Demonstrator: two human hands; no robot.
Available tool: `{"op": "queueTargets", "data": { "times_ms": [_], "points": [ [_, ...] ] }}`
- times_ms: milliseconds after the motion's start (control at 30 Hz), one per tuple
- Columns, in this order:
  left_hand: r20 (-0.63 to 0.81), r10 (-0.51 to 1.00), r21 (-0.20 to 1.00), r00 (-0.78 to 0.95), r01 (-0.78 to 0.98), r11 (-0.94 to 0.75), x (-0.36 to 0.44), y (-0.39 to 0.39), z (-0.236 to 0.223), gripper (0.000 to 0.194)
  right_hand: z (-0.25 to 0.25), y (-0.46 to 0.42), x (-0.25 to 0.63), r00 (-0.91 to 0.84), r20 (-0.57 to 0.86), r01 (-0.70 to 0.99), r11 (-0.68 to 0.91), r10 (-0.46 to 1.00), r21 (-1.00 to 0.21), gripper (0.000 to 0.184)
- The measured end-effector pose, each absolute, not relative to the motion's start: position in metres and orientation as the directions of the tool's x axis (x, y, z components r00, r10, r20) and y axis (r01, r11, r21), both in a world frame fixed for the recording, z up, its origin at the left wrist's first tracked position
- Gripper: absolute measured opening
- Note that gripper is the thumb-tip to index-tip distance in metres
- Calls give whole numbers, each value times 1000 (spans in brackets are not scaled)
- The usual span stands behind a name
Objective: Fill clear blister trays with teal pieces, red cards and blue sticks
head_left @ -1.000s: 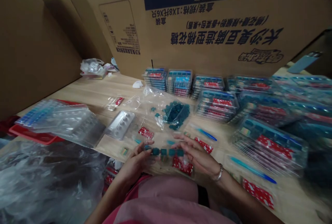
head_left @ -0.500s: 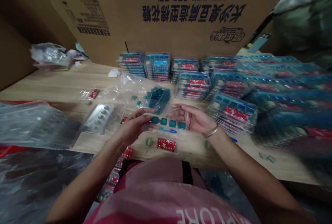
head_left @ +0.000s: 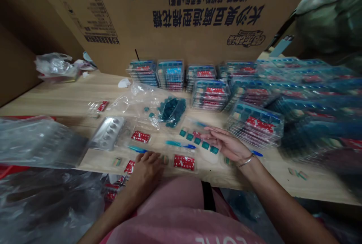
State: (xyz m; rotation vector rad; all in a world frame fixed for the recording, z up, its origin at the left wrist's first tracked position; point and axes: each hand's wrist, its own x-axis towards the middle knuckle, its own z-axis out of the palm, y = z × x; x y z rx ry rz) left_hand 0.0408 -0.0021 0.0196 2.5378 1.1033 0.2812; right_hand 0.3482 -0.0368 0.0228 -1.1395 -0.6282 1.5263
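the two hands are working apart. the right hand [head_left: 230, 144], wearing a bracelet [head_left: 247, 160] at its wrist, is gripping the right end of a clear tray [head_left: 201, 143], fingers and thumb closing on it. the tray is sitting in front of the person, right of the left hand, and is carrying five teal pieces [head_left: 206, 145] in a slanting row. a bit of red is showing beside that row; whether it is lying in the tray or behind it, i cannot tell.

the left hand [head_left: 148, 168] is resting palm down near the front edge of the table [head_left: 226, 178], fingers bending; i cannot tell whether anything is lying under them. a red spotted packet [head_left: 129, 166] is peeking out on its left, a striped piece [head_left: 165, 159] is lying just beside it on the right, and a blue stick [head_left: 137, 149] is lying by its fingertips.

between the hands, another red packet [head_left: 183, 161] is lying flat below a blue-tipped stick [head_left: 181, 145]. farther back, a heap of teal cubes [head_left: 171, 110] is spilling around the mouth of a clear bag [head_left: 141, 93]. a silvery mould [head_left: 109, 134] is lying to the left. stacks of filled packs [head_left: 210, 95] are standing along the back and right, before a big cardboard box [head_left: 198, 48].
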Motion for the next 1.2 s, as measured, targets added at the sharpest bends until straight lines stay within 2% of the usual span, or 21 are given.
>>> {"op": "queueTargets", "data": {
  "times_ms": [200,367,667,833,933,1000,1033,1100,1133,1200],
  "points": [
    [215,759,287,615,703,-651,20,0,5,28,25,-34,343,5,-335,-400,-305,942,-864,30],
    [246,718,226,651,682,-696,9,2,-3,23,15,-24,341,-47,-356,-428,-341,933,-837,36],
    [294,695,305,656,625,-719,9,6,-9,23,12,-17,337,-135,-274,-339,-304,952,-890,38],
    [286,697,322,657,620,-716,8,7,-14,22,18,-16,335,-158,-228,-213,-259,961,-942,40],
    [281,693,330,664,611,-719,7,6,-15,24,23,-17,330,-117,-70,-97,-82,991,-992,38],
    [277,698,350,660,607,-713,7,6,-15,28,25,-23,324,-98,129,72,137,987,-988,33],
    [279,706,363,651,609,-705,6,6,-14,30,25,-27,320,-133,244,187,266,961,-946,30],
    [281,729,389,624,620,-681,6,5,-12,34,21,-38,311,-321,399,406,505,859,-762,28],
    [281,741,399,610,628,-668,6,4,-10,35,19,-45,306,-442,412,476,598,797,-645,28],
    [283,752,401,596,638,-657,7,2,-7,35,13,-57,299,-612,350,550,700,709,-456,30]
  ]
}}
